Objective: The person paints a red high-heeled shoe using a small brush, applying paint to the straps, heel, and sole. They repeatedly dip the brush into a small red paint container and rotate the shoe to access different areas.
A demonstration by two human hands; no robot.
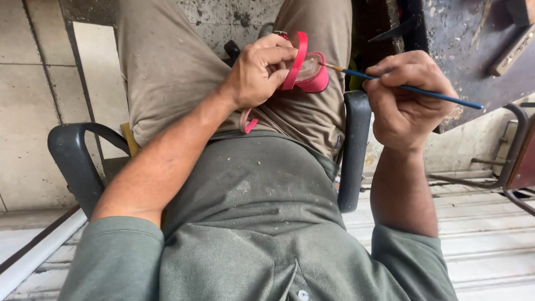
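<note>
- Gripping a small pink sandal (308,72) over the lap, the left hand (261,71) has its fingers (277,56) curled around the strap and the edge of the sole, holding it tilted on its side.
- And over on the other side, the right hand (405,97) pinches a thin blue paintbrush (407,88), fingers closed tight around the handle (the long end sticks out past the knuckles to the right).
- Brush tip meets the sandal's inner sole at the heel end, touching or just about; too fine to call.
- A pink strap end (247,122) dangles below the left wrist, against the khaki trousers (167,61).
- Seated view here: grey-green shirt (256,223) dusted with pale specks, dark chair armrests (72,150) at either side of the body.
- Tiled floor (33,100) to the left, a stained dark counter (473,39) at top right, a metal chair frame (515,156) at the right edge.
- No packages, labels or signs to make out anywhere.
</note>
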